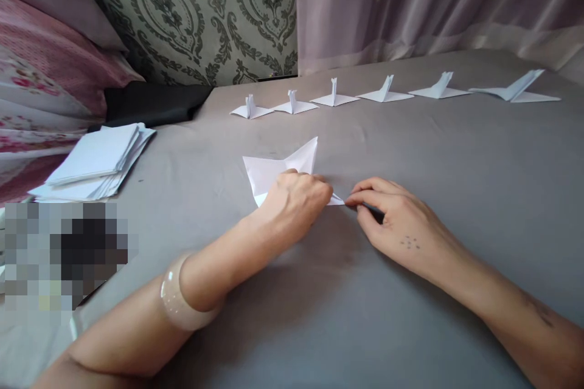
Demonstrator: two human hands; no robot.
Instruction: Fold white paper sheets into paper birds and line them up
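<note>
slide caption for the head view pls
Left hand and right hand handle a folded white paper piece before six folded white paper figures.

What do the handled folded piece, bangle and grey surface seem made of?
Handled folded piece: matte white, apparently paper, judging by its creases and thin edges. Bangle: glossy, perhaps stone or plastic; it shows bright highlights. Grey surface: dull, probably fabric, given faint wrinkles.

The left hand [298, 200] is curled knuckles-up, fingertips hidden, its forearm [219, 267] slanting up from lower left. The right hand [395, 213] points inward, fingers bent, thumb close beneath.
</note>
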